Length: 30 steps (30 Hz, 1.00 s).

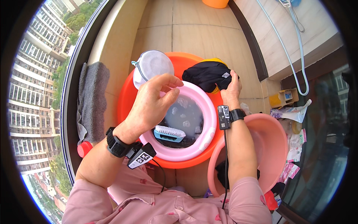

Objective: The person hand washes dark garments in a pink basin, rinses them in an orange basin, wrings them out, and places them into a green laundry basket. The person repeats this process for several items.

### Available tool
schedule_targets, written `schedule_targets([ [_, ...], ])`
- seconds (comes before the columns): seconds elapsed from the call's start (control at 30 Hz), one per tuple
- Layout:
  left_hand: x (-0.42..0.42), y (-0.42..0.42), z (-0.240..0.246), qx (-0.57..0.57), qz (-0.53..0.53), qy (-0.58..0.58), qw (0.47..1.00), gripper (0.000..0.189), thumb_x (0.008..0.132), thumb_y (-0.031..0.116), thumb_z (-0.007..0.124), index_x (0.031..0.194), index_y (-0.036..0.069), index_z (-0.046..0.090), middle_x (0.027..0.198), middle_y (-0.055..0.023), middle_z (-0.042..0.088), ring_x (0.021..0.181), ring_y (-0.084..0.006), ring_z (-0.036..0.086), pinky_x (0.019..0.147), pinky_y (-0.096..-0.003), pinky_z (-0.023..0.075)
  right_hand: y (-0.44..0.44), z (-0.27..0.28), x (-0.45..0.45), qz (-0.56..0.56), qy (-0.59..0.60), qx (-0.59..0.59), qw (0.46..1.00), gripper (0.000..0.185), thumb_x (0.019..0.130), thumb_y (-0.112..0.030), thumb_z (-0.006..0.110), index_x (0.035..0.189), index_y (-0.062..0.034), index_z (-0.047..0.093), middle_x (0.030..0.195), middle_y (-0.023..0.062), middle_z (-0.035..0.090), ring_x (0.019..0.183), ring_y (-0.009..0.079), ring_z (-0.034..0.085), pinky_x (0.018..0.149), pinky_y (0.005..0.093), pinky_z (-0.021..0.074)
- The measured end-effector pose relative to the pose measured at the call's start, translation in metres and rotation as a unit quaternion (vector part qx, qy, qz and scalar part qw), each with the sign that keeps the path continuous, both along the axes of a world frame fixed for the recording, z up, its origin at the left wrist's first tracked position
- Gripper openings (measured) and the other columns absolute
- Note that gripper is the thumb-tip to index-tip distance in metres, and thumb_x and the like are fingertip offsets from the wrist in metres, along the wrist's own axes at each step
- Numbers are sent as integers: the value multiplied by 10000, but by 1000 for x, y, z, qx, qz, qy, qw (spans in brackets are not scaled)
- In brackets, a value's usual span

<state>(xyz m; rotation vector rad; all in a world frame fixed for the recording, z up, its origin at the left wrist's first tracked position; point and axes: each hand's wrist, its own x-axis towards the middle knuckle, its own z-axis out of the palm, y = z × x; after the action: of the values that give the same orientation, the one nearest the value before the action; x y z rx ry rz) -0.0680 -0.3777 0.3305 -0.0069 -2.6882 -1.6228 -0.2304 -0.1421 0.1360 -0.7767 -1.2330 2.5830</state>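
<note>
My left hand (156,100) hovers over the rim of a pink plastic basin (205,98), fingers curled and thumb apart, holding nothing. My right hand (232,89) grips the right end of a bundled black cloth with yellow parts (205,75), which rests at the far right rim of a larger orange basin (127,100). The pink basin stands inside the orange one and holds cloudy, sudsy water (181,113). A blue scrub brush (169,134) lies bristles up at its near left, over dark fabric. Beyond my left hand sits a white mesh laundry bag (156,65).
A salmon-pink tub (272,140) with dark cloth inside stands at right. Packets and a small carton (285,96) line the right wall below a blue hanger (300,61). A grey towel (93,102) lies on the left ledge near a red cap (84,149).
</note>
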Motion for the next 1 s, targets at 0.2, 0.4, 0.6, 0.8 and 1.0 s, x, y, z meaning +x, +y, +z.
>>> schedule_targets([
  [0.2, -2, -4, -1, -44, 5, 33, 998, 225, 925, 109, 610, 1093, -26, 676, 1011, -170, 730, 962, -281, 711, 860, -381, 562, 5, -34, 10, 69, 13, 99, 993, 285, 879, -195, 752, 1064, 16, 703, 1034, 65, 692, 927, 205, 650, 858, 327, 518],
  [0.4, 6, -13, -2, -117, 9, 78, 990, 231, 902, 151, 622, 1067, 2, 684, 1027, -189, 718, 939, -319, 699, 857, -407, 552, -4, -23, 23, 214, 41, 579, 786, 360, 870, -274, 749, 1154, -59, 697, 1152, 177, 678, 1080, 355, 629, 973, 428, 482],
  [0.6, 16, -26, 3, -131, 41, 97, 986, 249, 881, 183, 623, 1053, 22, 702, 1027, -204, 706, 963, -363, 679, 877, -444, 530, -38, 38, 72, 154, 246, 802, 522, 392, 848, -247, 712, 1199, -90, 634, 1130, 127, 637, 1106, 334, 582, 905, 474, 485],
  [0.8, 22, -36, 5, -168, 68, 107, 978, 262, 881, 176, 628, 1096, 50, 706, 1040, -191, 707, 914, -322, 703, 849, -422, 559, -112, 1, 194, 596, 170, 681, 390, 552, 782, -301, 843, 1209, -89, 566, 1126, 181, 663, 1106, 400, 624, 918, 513, 524],
  [1.0, 32, -39, 11, -165, 71, 108, 978, 261, 875, 207, 639, 1071, 53, 714, 1055, -223, 676, 968, -396, 665, 863, -479, 517, -112, -35, 232, 581, 86, 697, 412, 531, 735, -258, 866, 1138, -81, 568, 1093, 180, 674, 1051, 401, 653, 900, 500, 534],
])
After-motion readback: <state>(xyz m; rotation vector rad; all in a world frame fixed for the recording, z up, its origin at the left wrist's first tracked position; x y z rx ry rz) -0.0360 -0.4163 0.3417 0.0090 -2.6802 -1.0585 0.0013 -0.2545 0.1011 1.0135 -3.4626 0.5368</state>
